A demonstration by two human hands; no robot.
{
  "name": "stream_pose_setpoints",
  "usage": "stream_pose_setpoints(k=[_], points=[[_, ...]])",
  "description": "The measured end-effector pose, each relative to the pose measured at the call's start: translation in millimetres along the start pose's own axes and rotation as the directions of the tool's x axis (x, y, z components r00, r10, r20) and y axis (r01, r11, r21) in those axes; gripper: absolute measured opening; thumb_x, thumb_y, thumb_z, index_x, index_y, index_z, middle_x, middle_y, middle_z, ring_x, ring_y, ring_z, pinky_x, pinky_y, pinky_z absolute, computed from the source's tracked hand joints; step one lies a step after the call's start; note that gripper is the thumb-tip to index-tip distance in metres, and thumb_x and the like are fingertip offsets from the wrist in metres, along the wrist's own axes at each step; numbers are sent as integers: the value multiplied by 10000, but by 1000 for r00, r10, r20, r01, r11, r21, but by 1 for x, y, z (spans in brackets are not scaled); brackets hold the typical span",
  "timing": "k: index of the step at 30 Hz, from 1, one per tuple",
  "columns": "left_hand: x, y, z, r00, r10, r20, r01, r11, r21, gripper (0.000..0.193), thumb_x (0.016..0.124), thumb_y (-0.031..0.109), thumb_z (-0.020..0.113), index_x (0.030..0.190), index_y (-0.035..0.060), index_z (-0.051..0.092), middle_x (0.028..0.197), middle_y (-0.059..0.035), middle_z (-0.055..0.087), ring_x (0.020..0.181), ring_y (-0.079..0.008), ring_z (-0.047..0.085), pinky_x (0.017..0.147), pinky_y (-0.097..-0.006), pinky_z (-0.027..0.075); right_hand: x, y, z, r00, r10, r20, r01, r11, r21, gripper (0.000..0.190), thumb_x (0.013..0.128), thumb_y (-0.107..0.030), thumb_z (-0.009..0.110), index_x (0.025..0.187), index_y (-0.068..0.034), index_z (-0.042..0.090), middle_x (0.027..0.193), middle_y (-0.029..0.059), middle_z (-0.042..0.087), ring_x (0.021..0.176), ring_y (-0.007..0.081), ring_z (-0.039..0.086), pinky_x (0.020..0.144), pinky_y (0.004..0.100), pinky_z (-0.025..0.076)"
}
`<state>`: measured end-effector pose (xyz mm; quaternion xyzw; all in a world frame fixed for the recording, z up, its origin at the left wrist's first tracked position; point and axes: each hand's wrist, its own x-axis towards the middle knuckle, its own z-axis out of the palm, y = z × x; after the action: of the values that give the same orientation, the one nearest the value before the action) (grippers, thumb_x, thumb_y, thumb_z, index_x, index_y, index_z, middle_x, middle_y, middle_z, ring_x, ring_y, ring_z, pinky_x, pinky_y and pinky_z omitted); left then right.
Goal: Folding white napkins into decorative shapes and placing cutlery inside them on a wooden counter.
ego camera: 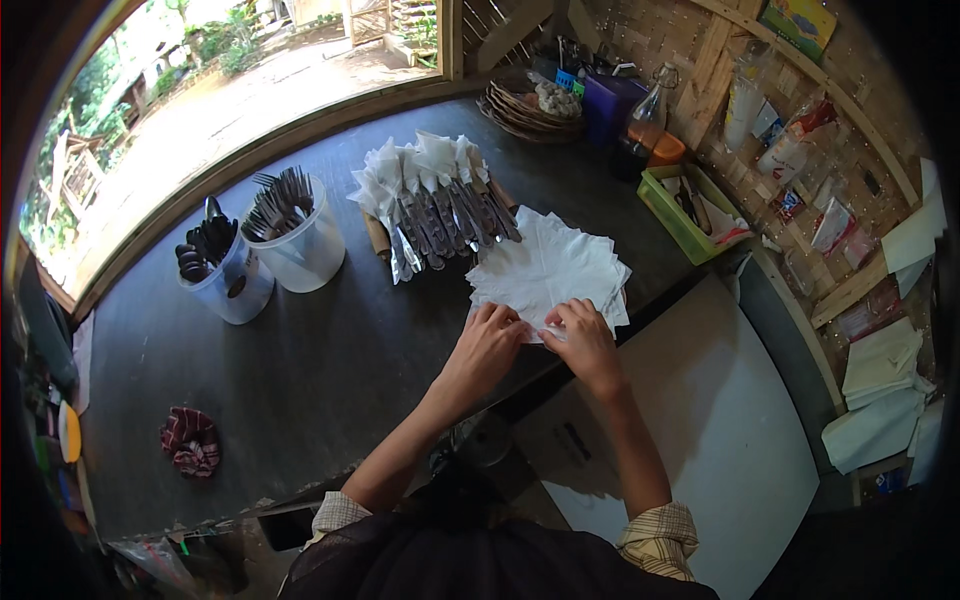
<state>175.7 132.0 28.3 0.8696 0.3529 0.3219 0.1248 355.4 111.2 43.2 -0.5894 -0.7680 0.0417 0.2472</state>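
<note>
A fanned stack of white paper napkins (pixel 551 259) lies at the near edge of the dark countertop. My left hand (pixel 491 330) and my right hand (pixel 583 330) both pinch the near edge of the top napkin, a small gap between them. A bit of white paper looks folded or rolled under the fingertips; whether anything is inside it I cannot tell. Just beyond the stack, bundles of metal cutlery (pixel 442 217) lie side by side, their far ends wrapped in white napkins (pixel 420 161). Their handles point towards me.
To the left stand a clear bucket of forks (pixel 304 247) and another of spoons (pixel 232 289). A checked cloth (pixel 190 442) lies crumpled at the near left. At the right are a green basket (pixel 686 225), a glass bottle (pixel 649 112) and stacked woven plates (pixel 525 112).
</note>
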Motion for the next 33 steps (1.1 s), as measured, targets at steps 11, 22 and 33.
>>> stream_pose_setpoints(k=[11, 22, 33], points=[[12, 16, -13, 948, -65, -312, 99, 991, 94, 458, 753, 191, 671, 1142, 76, 460, 1166, -122, 434, 1027, -280, 480, 913, -407, 364, -3, -26, -22, 959, -107, -261, 87, 992, -86, 46, 817, -104, 594, 846, -74, 575, 839, 45, 563, 860, 224, 540, 733, 353, 424], [-92, -13, -89, 865, -93, -494, 285, 901, 328, 216, 642, 62, 685, 827, 130, 597, 846, 5, 590, 966, -208, 535, 902, -382, 358, -21, -95, 20, 874, -453, -173, 463, 886, 20, 242, 717, -38, 654, 932, -79, 549, 868, 47, 539, 868, 217, 535, 770, 358, 398], [-251, -13, -142, 776, -349, -525, 566, 754, 335, 214, 697, 88, 661, 896, 133, 598, 884, -9, 577, 977, -209, 527, 933, -389, 322, -53, -202, 82, 705, -667, -241, 709, 653, 265, 174, 742, -41, 654, 882, -58, 552, 896, 46, 570, 897, 229, 543, 805, 350, 404]])
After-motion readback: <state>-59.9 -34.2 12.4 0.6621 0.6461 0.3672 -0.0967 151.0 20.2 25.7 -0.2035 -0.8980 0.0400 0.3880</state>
